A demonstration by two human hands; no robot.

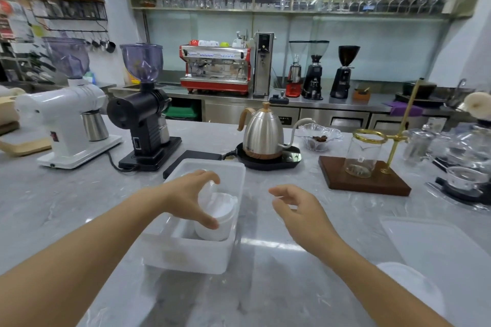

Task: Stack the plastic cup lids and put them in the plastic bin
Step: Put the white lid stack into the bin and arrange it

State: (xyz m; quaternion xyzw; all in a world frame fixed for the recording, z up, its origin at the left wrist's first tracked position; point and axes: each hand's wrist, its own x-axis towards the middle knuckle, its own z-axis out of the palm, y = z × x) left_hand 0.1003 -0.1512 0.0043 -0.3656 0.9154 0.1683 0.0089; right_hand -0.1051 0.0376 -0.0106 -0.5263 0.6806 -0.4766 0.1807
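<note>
**Lid stack in the bin, left hand around it**

The person's left hand reaches over the translucent plastic bin, which sits on the grey marble counter. Its grip is curled in a wide C, thumb toward the near side and fingers arched over the far side of the stack of white plastic cup lids. The stack lies tilted on its side inside the bin, toward the bin's near right corner, directly under and between thumb and fingers. The fingertips appear to touch its rim; how firmly they press cannot be told.

The right hand hovers above the counter just right of the bin, apart from it, its grip loosely spread with fingers slightly bent and holding nothing.

Beyond the left hand stand a black coffee grinder and a white coffee grinder. Beyond the right hand sits a steel gooseneck kettle on its black base, and farther right a glass carafe on a wooden stand.
</note>
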